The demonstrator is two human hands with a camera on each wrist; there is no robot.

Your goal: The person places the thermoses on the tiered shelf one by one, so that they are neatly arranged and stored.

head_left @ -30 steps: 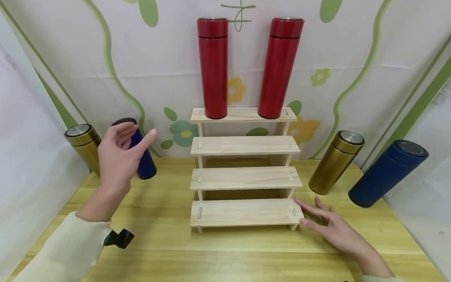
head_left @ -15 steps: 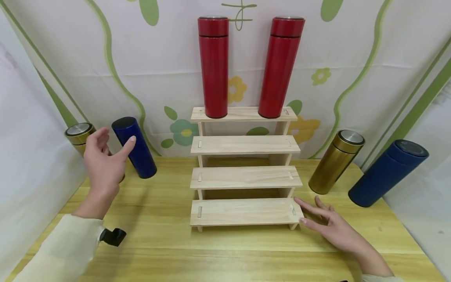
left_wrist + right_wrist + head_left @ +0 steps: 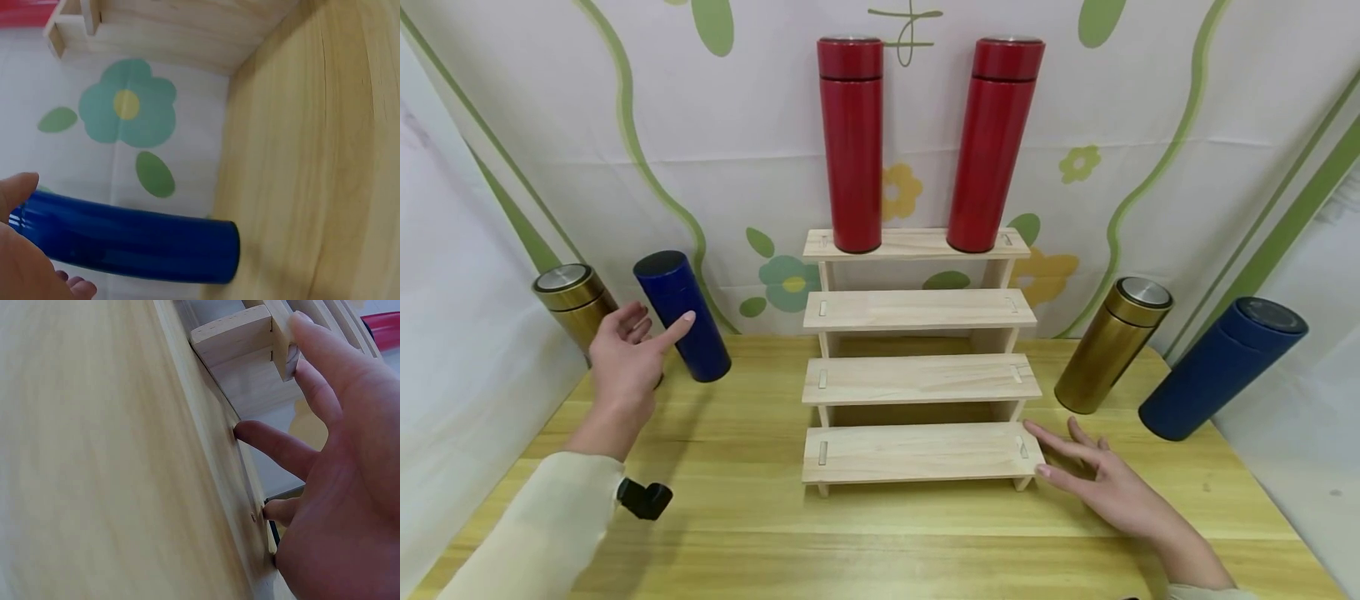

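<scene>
Head view: I had the left hand beside a glossy, dark-blue cylindrical bottle, probably metal, which stood on the pale wooden table just beyond the palm and to its right. Thumb and fingers were well parted in a loose curve, with nothing held. Left wrist view: the bottle's upper end showed between thumb and fingertips; whether they touched it, I could not tell.

My judgement on the grip: thumb down one side, fingers behind the other, both meeting the wall together, since a tall, narrow cylinder would tip under a one-sided push. A hold around the upper middle seemed best, followed by a straight lift. Knuckles wanted care: a gold metallic cylindrical bottle stood close by, left of the fingers.

Pose: the left forearm ran in from the near left, palm turned toward the blue bottle, thumb uppermost.

The right hand lay low, fingers spread, gripping nothing, thumb and index tips at the right end of the lowest step of a pale wooden four-tier stand. I read that as a light steadying touch, best kept gentle so as not to shift the stand.
</scene>
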